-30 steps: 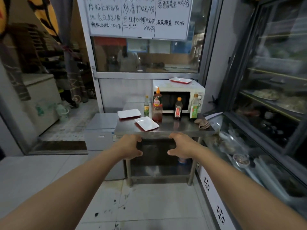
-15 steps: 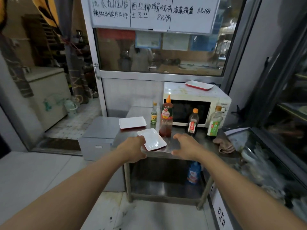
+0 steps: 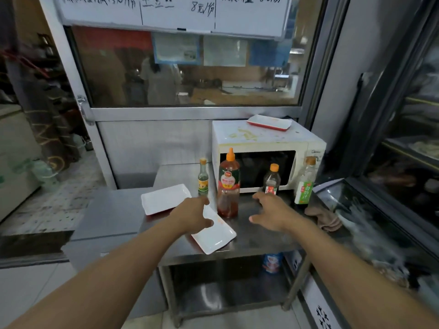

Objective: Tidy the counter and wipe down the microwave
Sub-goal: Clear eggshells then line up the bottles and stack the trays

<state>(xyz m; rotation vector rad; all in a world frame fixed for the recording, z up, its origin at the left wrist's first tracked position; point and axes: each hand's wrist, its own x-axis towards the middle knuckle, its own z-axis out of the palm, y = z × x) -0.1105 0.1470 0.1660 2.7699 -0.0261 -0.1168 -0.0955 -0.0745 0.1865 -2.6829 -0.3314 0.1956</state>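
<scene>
Both hands reached empty and loose-fingered over the table (image 3: 256,238) — left hand (image 3: 193,216) above the near plate (image 3: 215,236), right hand (image 3: 273,213) by the bottles; a hasty sweep might topple the tall sauce bottle (image 3: 228,184) before the microwave (image 3: 266,148)

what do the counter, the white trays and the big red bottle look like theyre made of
Counter: brushed stainless steel, judging by its grey sheen and blurry reflections.
White trays: glossy and rigid with red undersides, likely melamine or plastic.
Big red bottle: clear plastic, probably; the reddish liquid shows through, and it has an orange nozzle cap.
</scene>
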